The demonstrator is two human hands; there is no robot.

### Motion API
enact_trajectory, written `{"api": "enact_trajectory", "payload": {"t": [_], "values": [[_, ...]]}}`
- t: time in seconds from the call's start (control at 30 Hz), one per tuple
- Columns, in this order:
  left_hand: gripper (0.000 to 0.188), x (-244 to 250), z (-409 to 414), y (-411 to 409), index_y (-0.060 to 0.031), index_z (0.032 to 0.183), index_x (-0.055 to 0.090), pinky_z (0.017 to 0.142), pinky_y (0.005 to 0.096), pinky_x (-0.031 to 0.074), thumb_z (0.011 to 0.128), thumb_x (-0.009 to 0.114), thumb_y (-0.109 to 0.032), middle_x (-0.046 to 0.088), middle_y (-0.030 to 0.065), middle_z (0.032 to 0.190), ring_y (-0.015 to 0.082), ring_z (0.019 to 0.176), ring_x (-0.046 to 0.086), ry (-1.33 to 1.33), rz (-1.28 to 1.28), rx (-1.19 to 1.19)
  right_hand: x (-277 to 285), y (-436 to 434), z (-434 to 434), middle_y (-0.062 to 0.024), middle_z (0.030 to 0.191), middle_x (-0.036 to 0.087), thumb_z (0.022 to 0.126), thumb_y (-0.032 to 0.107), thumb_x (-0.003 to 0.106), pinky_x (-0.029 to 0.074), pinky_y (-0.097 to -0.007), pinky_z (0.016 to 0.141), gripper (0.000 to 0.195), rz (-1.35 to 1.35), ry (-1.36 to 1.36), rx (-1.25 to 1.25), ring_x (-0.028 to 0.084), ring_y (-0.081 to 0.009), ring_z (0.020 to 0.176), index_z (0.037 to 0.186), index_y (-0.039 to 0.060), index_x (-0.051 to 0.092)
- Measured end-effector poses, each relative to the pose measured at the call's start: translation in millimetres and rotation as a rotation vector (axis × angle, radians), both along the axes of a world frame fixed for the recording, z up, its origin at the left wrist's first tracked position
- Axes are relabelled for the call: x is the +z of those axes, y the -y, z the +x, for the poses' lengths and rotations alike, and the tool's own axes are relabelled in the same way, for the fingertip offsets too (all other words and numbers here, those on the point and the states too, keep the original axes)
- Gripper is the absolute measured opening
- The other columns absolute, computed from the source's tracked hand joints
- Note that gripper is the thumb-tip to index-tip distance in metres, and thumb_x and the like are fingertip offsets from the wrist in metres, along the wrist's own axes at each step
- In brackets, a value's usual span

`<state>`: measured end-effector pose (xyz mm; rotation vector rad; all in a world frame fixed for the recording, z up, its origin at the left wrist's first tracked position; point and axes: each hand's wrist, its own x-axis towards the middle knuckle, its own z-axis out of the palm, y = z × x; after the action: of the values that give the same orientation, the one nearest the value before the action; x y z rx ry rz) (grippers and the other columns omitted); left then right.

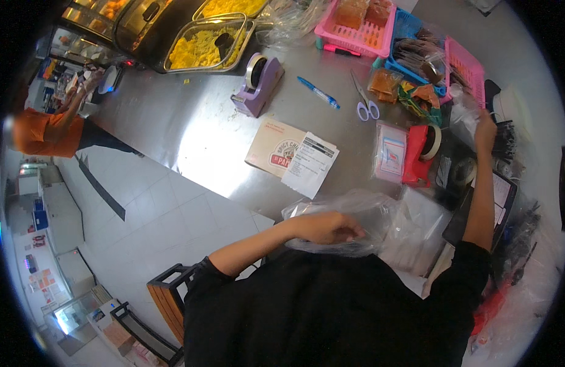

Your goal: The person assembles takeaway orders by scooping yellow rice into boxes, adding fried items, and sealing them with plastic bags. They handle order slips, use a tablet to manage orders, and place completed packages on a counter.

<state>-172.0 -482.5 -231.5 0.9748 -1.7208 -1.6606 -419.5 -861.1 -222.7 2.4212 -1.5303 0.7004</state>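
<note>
My left hand (333,228) rests with curled fingers on a clear plastic bag (379,211) at the table's near edge; whether it grips the film cannot be told. My right hand (485,130) reaches out to the right, its fingers closed at the edge of a small clear plastic bag (463,114) beside the pink basket (468,64). Ahead of my left hand lies a printed cardboard box (268,147), with a paper slip (312,165) bearing writing partly over it. A red tape dispenser (415,160) stands between my hands, next to a packet in plastic (390,153).
On the steel table (200,119) are a purple tape dispenser (257,89), a blue pen (318,92), scissors (365,103) and trays of yellow food (195,50). Farther right sit a blue basket (397,66) and a dark-framed tablet (505,202). A person in orange (53,133) stands far left.
</note>
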Motion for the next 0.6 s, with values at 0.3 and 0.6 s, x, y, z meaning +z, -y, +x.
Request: {"api": "enact_trajectory", "payload": {"t": [0.3, 0.6], "values": [[0.017, 12.3, -8.5, 5.7, -0.0049, 0.093, 0.050, 0.076, 0.0260, 0.040, 0.076, 0.049, -0.008, 0.051, 0.0063, 0.090, 0.0152, 0.088, 0.050, -0.827, 0.440, 0.511, 63.8, -214.0, 59.4, -0.0077, 0.089, 0.054, 0.064, 0.014, 0.062, 0.035, -0.0341, 0.080, 0.021, 1.086, -0.005, 1.017, 0.049, -0.0191, 0.087, 0.083, 0.0069, 0.055], [0.018, -54.1, -36.4, -17.3, -0.0025, 0.082, 0.055, 0.073, 0.0302, 0.042, 0.065, 0.050, -0.004, 0.052, 0.0097, 0.092, 0.0239, 0.081, 0.051, 1.015, -0.486, -0.025, 31.4, -283.5, 50.0, -0.0061, 0.068, 0.050, 0.062, 0.003, 0.061, 0.039, -0.0278, 0.071, 0.027, 0.666, 0.110, 0.462, 0.052, -0.0204, 0.071, 0.085, 0.0033, 0.047]]}}
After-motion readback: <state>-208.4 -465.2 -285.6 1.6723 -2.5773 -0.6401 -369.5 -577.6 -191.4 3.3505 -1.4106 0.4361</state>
